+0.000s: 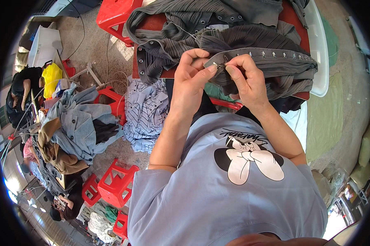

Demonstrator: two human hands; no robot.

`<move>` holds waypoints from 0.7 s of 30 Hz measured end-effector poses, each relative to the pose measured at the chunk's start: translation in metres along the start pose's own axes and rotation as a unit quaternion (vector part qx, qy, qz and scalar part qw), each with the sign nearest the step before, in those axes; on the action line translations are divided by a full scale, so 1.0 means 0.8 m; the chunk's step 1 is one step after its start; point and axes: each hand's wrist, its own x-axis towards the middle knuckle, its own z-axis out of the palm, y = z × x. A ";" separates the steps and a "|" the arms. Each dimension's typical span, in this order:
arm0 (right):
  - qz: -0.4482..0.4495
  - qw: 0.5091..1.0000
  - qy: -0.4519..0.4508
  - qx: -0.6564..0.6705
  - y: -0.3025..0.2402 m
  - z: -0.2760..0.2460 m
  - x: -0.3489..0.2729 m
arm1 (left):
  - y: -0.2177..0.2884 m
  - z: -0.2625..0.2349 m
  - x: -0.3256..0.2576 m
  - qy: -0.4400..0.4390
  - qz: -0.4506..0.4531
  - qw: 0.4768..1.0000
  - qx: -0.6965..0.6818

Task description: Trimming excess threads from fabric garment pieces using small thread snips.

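Both hands, left hand (191,80) and right hand (246,78), pinch the grey garment's snap-button strip (258,54) at the red bench's (152,22) near edge, probably mid-fastening a snap, needing steady alignment next.

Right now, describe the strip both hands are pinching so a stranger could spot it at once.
Start at the red table heaped with dark grey ribbed garments. At its near edge the left hand and right hand meet on a flat grey strip running off to the right. Unlike the ribbed cloth around it, it is smooth and carries a row of small metal fasteners.
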 end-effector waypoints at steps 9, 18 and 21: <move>-0.104 0.992 0.009 -0.068 0.006 -0.001 0.006 | 0.005 0.003 -0.002 0.031 0.031 0.999 0.019; -0.181 0.964 0.016 -0.193 -0.005 -0.009 0.010 | 0.008 0.006 -0.003 0.051 0.039 0.997 0.045; -0.203 0.951 0.015 -0.231 -0.011 -0.014 0.013 | 0.009 0.006 -0.004 0.057 0.043 0.995 0.067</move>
